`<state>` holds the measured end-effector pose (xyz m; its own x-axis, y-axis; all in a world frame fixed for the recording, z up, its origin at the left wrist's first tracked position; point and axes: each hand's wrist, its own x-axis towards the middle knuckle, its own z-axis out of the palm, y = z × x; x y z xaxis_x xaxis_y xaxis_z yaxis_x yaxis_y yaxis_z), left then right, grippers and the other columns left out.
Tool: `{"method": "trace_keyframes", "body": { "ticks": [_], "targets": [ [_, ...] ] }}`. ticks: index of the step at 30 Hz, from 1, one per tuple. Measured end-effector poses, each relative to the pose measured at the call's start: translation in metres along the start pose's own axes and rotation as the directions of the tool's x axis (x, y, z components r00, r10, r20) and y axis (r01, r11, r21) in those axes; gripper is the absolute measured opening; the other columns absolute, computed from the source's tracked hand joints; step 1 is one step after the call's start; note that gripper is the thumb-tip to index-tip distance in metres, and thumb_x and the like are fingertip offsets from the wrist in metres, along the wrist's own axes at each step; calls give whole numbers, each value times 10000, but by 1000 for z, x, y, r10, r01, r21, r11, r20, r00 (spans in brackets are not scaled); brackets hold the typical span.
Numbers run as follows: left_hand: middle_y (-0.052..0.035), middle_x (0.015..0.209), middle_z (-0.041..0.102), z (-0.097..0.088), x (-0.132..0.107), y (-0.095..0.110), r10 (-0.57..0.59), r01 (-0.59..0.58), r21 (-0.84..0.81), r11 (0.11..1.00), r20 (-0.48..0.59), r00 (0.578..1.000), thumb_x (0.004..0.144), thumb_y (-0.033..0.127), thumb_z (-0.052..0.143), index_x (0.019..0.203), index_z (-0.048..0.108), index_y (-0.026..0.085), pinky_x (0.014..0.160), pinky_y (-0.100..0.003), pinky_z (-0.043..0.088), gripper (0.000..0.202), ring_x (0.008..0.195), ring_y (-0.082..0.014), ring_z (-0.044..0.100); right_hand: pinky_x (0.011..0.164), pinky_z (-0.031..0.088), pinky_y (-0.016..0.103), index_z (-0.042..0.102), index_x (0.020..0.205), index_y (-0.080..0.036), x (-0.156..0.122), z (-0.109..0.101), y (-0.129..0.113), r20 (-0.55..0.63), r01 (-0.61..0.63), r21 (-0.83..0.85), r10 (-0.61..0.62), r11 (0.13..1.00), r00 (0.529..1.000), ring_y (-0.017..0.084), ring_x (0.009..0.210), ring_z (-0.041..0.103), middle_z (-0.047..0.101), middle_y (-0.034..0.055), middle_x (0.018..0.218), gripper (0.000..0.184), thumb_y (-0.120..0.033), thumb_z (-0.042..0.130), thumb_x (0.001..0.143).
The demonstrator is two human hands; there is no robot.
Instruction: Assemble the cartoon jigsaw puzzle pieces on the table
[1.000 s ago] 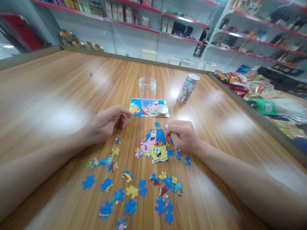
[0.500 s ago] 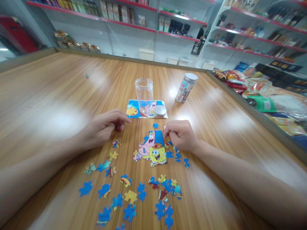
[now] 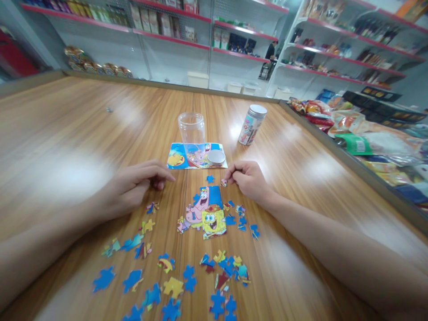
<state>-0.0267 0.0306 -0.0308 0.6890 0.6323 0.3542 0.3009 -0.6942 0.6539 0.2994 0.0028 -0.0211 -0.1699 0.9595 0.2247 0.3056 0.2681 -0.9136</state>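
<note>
While both forearms lie on the wooden table [image 3: 83, 133], the right hand [image 3: 247, 180] sits curled just beyond the assembled puzzle patch [image 3: 204, 213], thumb and forefinger pinched on a small puzzle piece [image 3: 224, 182] held low over the wood. Left hand [image 3: 133, 187] rests palm-down left of the patch, fingers loosely bent, tips touching the table; whether it grips anything I cannot tell (fingertips hide the spot). One blue piece [image 3: 210, 179] lies alone between the pinched piece and the reference picture [image 3: 177, 159]. Clear open jar [image 3: 191, 133] stands on that picture, its round metal lid [image 3: 216, 157] flat beside it. A second, closed jar [image 3: 252, 125] stands farther toward the table's right edge. Loose pieces [image 3: 174, 276] are scattered along the near edge, mostly blue, some yellow. Packaged goods [image 3: 361, 133] are heaped past the right edge.
</note>
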Motion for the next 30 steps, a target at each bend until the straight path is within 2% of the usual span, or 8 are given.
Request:
{"method": "trace_keyframes", "body": {
  "ticks": [4,12,18,22,27,30],
  "targets": [
    [-41,967,586,0,1,-1,2,-2,9,1000,-16,1000,975,-1,318,1093,644,142,771,-236,465,375,816,-83,540,573,443,211,662,644,-150,0,0,-4,22,-14,22,14,1000,1000,104,584,585,682,25,648,244,-108,422,654],
    [-44,924,602,-1,4,5,8,-8,10,1000,-24,1000,906,-34,333,1027,672,139,744,-254,480,400,792,-97,553,565,425,216,662,645,-152,0,-1,-4,22,-28,33,28,999,999,107,588,582,672,27,641,243,-114,423,632],
    [-44,928,605,-2,4,4,25,-25,-22,999,-13,1000,876,-48,338,1004,676,154,729,-251,481,414,782,-98,559,552,384,220,682,663,-139,3,-6,-8,126,-142,62,134,988,983,111,584,557,667,39,642,257,-136,433,600],
    [-56,950,617,0,1,-1,26,-27,-66,997,-4,1000,854,-43,346,1013,680,166,722,-252,487,425,788,-111,569,526,338,220,678,685,-132,5,-10,-6,132,-190,109,175,976,976,109,591,536,676,49,662,266,-147,434,581],
    [-60,935,632,1,2,0,16,-17,-84,996,-6,1000,855,-21,348,998,682,173,712,-231,488,412,781,-114,575,538,342,228,666,723,-135,6,-12,-4,128,-204,106,190,973,973,102,569,520,677,32,659,242,-140,453,607],
    [-61,937,635,2,4,2,19,-19,-83,996,-1,1000,870,-8,345,993,680,170,713,-224,488,399,789,-116,577,585,378,234,665,763,-140,6,-12,-4,146,-209,84,196,974,970,113,626,563,686,27,697,179,-140,516,664]
  ]
}}
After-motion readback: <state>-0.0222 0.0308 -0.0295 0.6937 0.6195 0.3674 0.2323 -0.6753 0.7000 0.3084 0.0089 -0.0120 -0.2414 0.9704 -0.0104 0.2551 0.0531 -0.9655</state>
